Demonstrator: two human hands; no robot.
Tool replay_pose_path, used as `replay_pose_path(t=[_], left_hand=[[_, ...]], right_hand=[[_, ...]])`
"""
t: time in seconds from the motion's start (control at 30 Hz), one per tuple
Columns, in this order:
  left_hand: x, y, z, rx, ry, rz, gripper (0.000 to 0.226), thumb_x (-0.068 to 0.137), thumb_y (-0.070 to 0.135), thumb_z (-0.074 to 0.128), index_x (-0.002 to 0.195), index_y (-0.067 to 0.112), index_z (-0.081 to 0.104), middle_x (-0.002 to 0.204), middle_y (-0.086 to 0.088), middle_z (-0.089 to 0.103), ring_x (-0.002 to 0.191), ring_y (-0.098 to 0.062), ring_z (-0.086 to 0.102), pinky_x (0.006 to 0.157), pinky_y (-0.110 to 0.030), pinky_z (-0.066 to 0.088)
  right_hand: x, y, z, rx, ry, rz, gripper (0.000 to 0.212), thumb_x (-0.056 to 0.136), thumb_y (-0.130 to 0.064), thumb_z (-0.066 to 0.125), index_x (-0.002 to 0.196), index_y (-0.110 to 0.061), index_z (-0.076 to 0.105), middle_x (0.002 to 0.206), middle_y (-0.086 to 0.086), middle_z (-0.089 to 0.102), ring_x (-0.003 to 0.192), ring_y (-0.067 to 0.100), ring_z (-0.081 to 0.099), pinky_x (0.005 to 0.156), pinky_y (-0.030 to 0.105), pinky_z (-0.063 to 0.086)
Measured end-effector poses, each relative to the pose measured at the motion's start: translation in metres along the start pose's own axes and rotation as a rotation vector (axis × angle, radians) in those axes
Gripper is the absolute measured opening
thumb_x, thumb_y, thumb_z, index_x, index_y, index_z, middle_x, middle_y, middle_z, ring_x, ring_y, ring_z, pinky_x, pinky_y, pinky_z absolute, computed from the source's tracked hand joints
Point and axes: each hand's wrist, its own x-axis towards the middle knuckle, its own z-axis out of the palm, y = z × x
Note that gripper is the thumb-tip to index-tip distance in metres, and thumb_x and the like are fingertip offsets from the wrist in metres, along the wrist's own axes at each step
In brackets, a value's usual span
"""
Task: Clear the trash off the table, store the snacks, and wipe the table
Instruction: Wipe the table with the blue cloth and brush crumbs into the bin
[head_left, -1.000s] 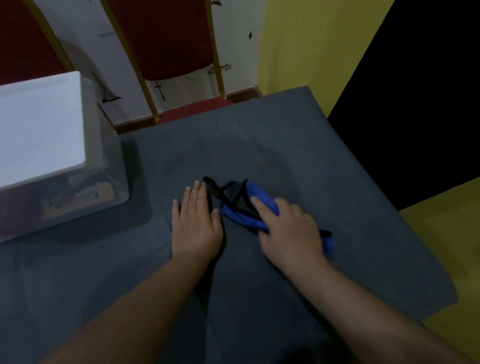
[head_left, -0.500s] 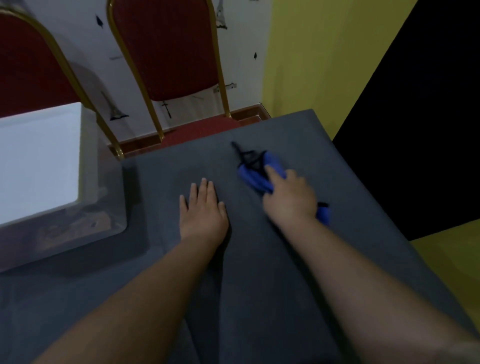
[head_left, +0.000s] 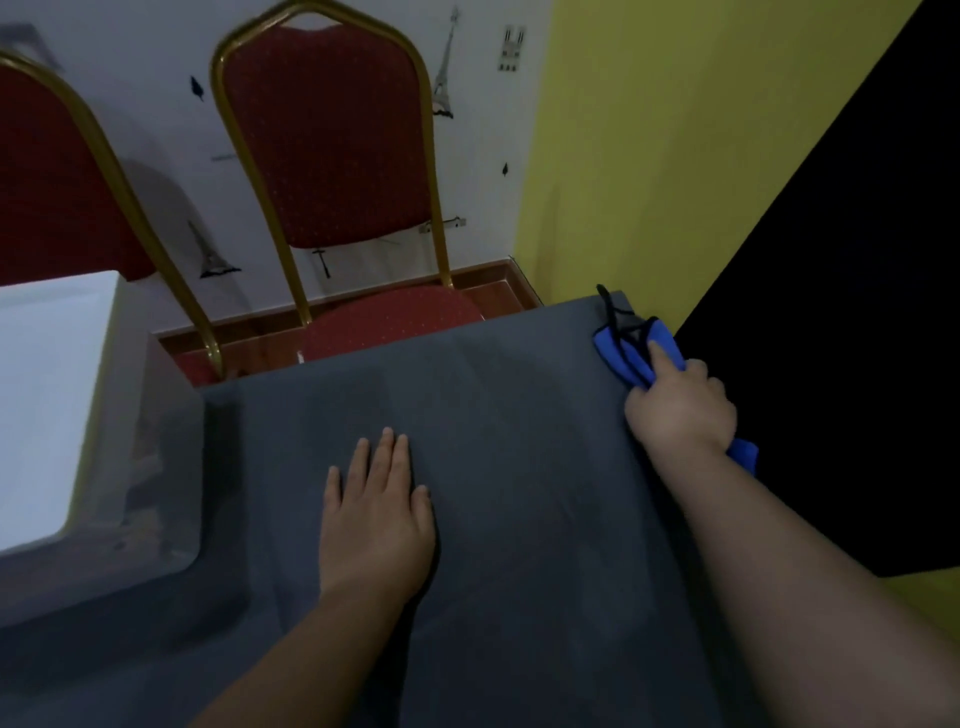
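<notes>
A blue cloth with black trim (head_left: 626, 349) lies at the far right corner of the table (head_left: 519, 426), which is covered in grey fabric. My right hand (head_left: 680, 405) presses on the cloth and grips it, index finger stretched forward along it; a blue end sticks out behind my wrist. My left hand (head_left: 375, 514) rests flat on the table's middle, fingers together, holding nothing.
A clear plastic storage box with a white lid (head_left: 57, 415) stands on the table's left side. Two red chairs with gold frames (head_left: 332, 156) stand behind the far edge. The table's right edge runs just beside my right hand.
My right hand has slid the blue cloth from the table's middle away to the far right corner. My left hand has stayed flat in place. The view has tilted up.
</notes>
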Motion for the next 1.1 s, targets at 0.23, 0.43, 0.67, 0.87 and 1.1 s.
replay_pose_path(t=[0.23, 0.43, 0.67, 0.87, 1.1], left_hand=[[0.0, 0.001, -0.001, 0.005, 0.002, -0.001, 0.056, 0.098, 0.038, 0.01, 0.151, 0.021, -0.001, 0.159, 0.005, -0.006, 0.146, -0.014, -0.01, 0.118, -0.037, -0.006], [0.0, 0.001, 0.0, 0.01, -0.004, -0.004, 0.062, 0.092, 0.041, 0.002, 0.151, 0.021, -0.002, 0.159, 0.006, -0.008, 0.146, -0.014, -0.01, 0.117, -0.037, -0.007], [-0.002, 0.002, -0.004, -0.047, 0.01, 0.012, 0.057, 0.099, 0.038, 0.014, 0.151, 0.02, -0.001, 0.159, 0.005, -0.007, 0.145, -0.014, -0.011, 0.118, -0.037, -0.009], [0.002, -0.002, -0.005, -0.232, 0.042, 0.018, 0.056, 0.1, 0.036, 0.022, 0.151, 0.014, 0.012, 0.159, 0.002, 0.007, 0.146, -0.012, -0.002, 0.115, -0.027, -0.012], [-0.035, -0.036, -0.014, -0.172, 0.023, 0.012, 0.057, 0.1, 0.033, 0.027, 0.151, 0.014, 0.011, 0.16, 0.0, 0.003, 0.146, -0.016, -0.003, 0.113, -0.031, -0.013]], right_hand=[[0.001, -0.083, -0.002, 0.062, -0.035, -0.204, 0.062, 0.088, -0.03, 0.045, 0.147, -0.034, 0.025, 0.134, 0.012, 0.042, 0.118, 0.032, 0.045, 0.091, 0.038, 0.04], [-0.09, -0.091, 0.009, 0.041, -0.057, -0.661, 0.063, 0.09, -0.036, 0.048, 0.148, -0.036, 0.021, 0.133, 0.006, 0.043, 0.109, 0.028, 0.047, 0.082, 0.036, 0.04], [-0.067, 0.015, -0.001, -0.023, 0.005, -0.23, 0.063, 0.087, -0.037, 0.048, 0.146, -0.039, 0.028, 0.129, 0.007, 0.047, 0.106, 0.03, 0.053, 0.08, 0.035, 0.046], [-0.059, -0.061, 0.001, 0.076, -0.011, -0.124, 0.06, 0.089, -0.035, 0.044, 0.147, -0.036, 0.026, 0.133, 0.011, 0.044, 0.115, 0.032, 0.048, 0.087, 0.038, 0.043], [-0.151, -0.14, 0.007, 0.051, -0.103, -0.582, 0.062, 0.092, -0.034, 0.043, 0.148, -0.037, 0.018, 0.134, 0.004, 0.041, 0.112, 0.025, 0.046, 0.085, 0.036, 0.04]])
